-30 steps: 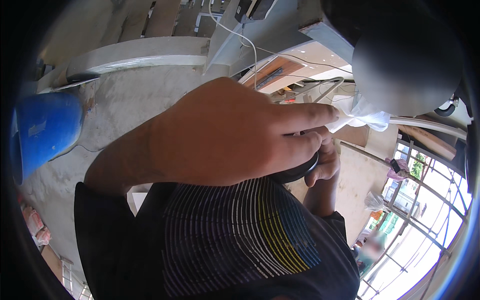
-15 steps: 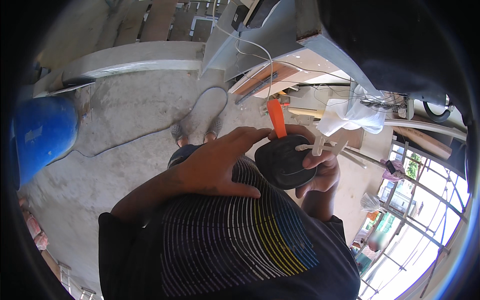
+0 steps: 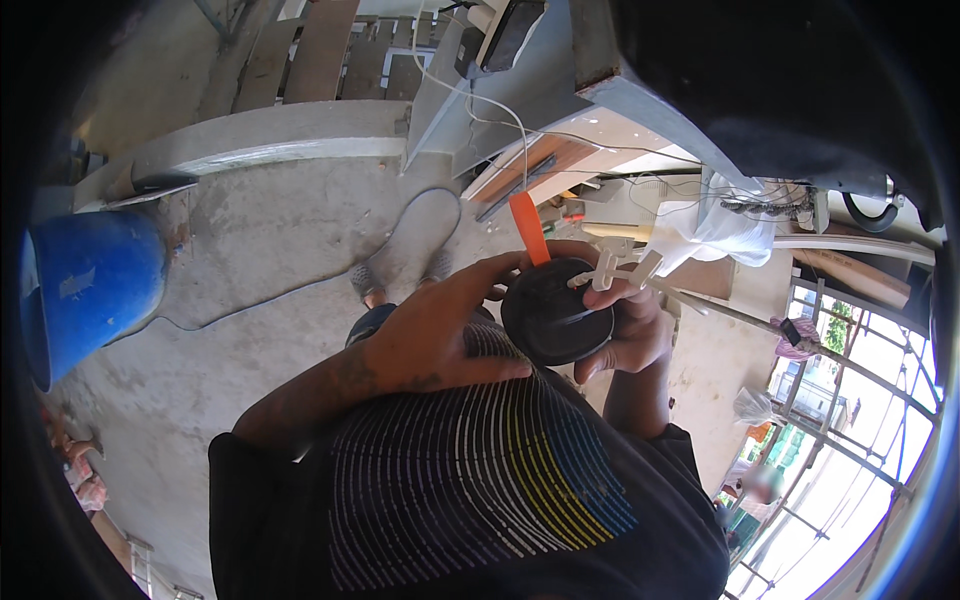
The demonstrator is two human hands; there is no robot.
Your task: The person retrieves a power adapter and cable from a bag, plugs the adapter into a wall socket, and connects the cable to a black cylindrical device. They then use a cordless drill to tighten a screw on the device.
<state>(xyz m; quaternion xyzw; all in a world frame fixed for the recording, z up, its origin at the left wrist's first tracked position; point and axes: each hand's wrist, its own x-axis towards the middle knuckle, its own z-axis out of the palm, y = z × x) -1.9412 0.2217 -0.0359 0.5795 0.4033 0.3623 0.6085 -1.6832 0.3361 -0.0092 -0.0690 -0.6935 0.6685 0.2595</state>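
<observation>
In front of my chest, my right hand [image 3: 640, 325] grips a black round object [image 3: 545, 320] from its right side. Its exact kind is unclear. A white plastic piece with crossed arms [image 3: 606, 268] sticks up at its upper right, against the fingers of that hand. From the far edge rises a flat orange strip [image 3: 529, 228]; its lower end is hidden. My left hand [image 3: 435, 335] lies along the left side, fingers stretched and thumb apart. Its fingertips are at the black object's edge, partly hidden behind it.
A blue barrel [image 3: 100, 290] lies at the left on the concrete floor [image 3: 240, 350]. A dark cable [image 3: 290, 300] loops across that floor. Boards, wires and a white plastic bag [image 3: 710, 235] are at the far right. Scaffolding [image 3: 850, 400] shows beyond, with a person [image 3: 755, 485] there.
The black object, with the orange strip, has shifted slightly left and tilted. My left fingertips have moved in behind its edge. The whole view has shifted a little.
</observation>
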